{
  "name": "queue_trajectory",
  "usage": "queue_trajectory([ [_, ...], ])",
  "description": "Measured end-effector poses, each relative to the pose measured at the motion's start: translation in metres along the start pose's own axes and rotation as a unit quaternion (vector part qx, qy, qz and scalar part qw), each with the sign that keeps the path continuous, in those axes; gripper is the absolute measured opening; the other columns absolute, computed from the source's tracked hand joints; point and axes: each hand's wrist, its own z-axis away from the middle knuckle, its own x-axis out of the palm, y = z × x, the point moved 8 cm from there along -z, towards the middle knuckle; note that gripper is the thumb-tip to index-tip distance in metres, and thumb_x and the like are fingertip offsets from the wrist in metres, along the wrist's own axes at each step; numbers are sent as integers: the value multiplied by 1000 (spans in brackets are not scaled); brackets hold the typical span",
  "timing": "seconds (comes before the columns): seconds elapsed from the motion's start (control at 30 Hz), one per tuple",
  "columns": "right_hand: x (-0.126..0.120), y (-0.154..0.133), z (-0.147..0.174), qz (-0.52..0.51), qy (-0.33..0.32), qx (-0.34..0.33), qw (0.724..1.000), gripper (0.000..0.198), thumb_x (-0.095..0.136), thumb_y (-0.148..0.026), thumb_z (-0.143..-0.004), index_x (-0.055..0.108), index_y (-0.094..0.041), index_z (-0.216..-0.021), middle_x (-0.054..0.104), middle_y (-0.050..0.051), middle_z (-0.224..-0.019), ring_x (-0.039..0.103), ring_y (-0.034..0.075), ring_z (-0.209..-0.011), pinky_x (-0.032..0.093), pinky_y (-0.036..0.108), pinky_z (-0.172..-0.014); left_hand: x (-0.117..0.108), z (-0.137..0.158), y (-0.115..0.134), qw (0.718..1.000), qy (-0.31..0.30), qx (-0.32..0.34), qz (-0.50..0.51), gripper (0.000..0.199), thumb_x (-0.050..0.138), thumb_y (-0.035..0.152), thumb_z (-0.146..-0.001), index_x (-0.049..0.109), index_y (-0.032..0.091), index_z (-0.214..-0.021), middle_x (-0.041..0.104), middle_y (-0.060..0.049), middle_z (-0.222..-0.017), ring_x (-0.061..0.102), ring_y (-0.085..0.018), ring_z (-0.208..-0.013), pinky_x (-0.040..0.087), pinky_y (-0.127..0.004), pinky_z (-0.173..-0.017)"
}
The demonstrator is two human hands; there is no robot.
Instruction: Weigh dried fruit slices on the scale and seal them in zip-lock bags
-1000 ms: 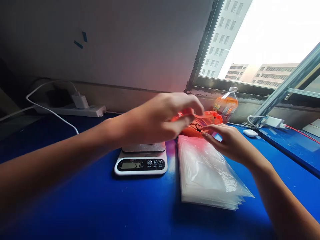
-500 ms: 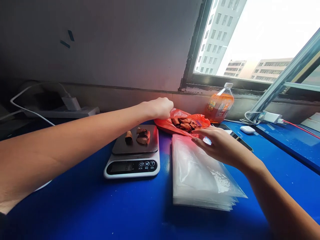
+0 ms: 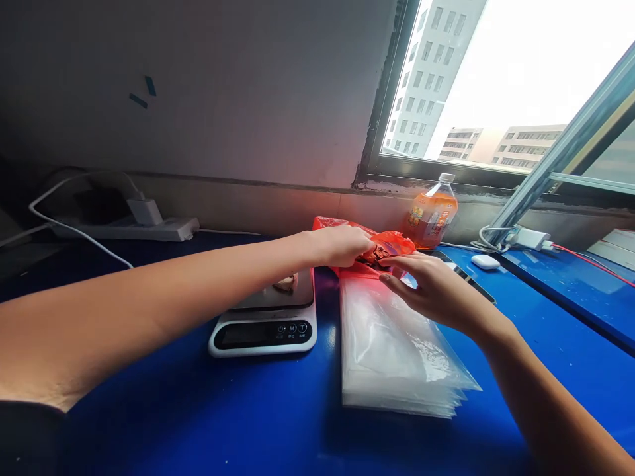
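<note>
The left hand (image 3: 347,244) reaches to the mouth of the red plastic bag (image 3: 397,242), with its fingers curled down. The tips are hidden, so I cannot tell how far open they are or if they have hold of a piece. The right hand (image 3: 419,272) is at the near right edge of the same bag. Its thumb and fingers are a little apart, with the tips at the red plastic. I cannot tell if they pinch it.

The bag lies on the blue table (image 3: 149,413), near the wall. Dark brown bark-like pieces (image 3: 381,254) show inside it.

To the left is the white kitchen scale (image 3: 218,340) with 3 round buttons. At least 1 pale brown piece (image 3: 286,284) sits on its plate. The left arm hides part of the plate, so I cannot count them all. I cannot read a number on the dark screen.

The work looks partway along: some is on the scale, and more is in the bag. The stack of clear plastic bags (image 3: 397,357) lies flat in front of the red bag, and I see nothing inside the top one.

Behind stands a bottle of orange drink (image 3: 432,221).
</note>
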Motion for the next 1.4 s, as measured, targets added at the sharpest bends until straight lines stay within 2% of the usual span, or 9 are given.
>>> queue_trajectory([
  [0.17,-2,-2,1,-2,6,6,1000,21,51,-29,-93,66,-19,-84,70,5,-80,61,18,-70,42,29,-62,9,-8,-22,997,-7,-80,-9,20,57,17,-80,73,16,-93,73,-13,-96,69,-25,-81,49,-29,-70],
  [0.37,0,1,2,-4,4,16,1000,20,51,-28,-93,68,-20,-86,73,5,-88,66,20,-78,45,31,-65,2,-11,-48,988,-10,-153,-15,24,63,17,-73,74,15,-94,73,-17,-94,69,-31,-84,51,-34,-71],
  [0.57,-4,-3,1,-7,13,2,1000,18,53,-25,-93,69,-21,-85,73,3,-83,65,18,-72,46,29,-62,-5,-8,-20,994,10,-105,-3,22,58,25,-79,73,19,-94,73,-12,-95,69,-28,-87,50,-33,-74],
  [0.7,-8,-4,2,-4,29,1,1000,16,54,-23,-92,69,-21,-93,73,2,-83,64,18,-72,45,28,-61,0,-9,-7,995,11,-103,-7,17,61,21,-77,74,16,-88,73,-15,-91,69,-32,-88,50,-36,-75],
  [0.9,-8,1,3,-17,24,10,1000,20,52,-28,-94,67,-21,-84,72,4,-86,63,17,-70,45,28,-61,-14,-7,-27,990,56,-130,1,22,56,16,-80,72,15,-95,72,-16,-97,69,-31,-89,48,-34,-70],
  [1.07,-12,3,4,-16,30,16,999,21,51,-30,-95,68,-21,-86,71,4,-83,60,16,-64,43,28,-57,-20,2,-39,989,57,-130,31,18,55,18,-81,72,19,-88,73,-9,-88,68,-23,-73,44,-28,-58],
  [1.2,-10,6,5,-14,26,24,999,21,51,-32,-95,67,-20,-88,71,5,-84,60,16,-65,44,28,-57,-21,8,-40,987,76,-135,33,26,55,14,-80,71,21,-99,73,-9,-95,68,-23,-81,45,-28,-64],
  [1.3,-8,6,5,-17,25,22,999,20,51,-30,-94,66,-20,-87,72,5,-89,59,15,-64,44,27,-57,-21,7,-38,987,85,-134,21,25,54,12,-80,72,19,-97,72,-11,-94,68,-26,-84,47,-30,-68],
  [1.4,-11,5,5,-16,28,23,999,20,51,-30,-95,66,-20,-86,71,4,-85,58,14,-61,43,27,-56,-21,6,-35,989,96,-115,5,25,51,9,-82,71,17,-95,71,-12,-98,68,-26,-88,47,-30,-68],
])
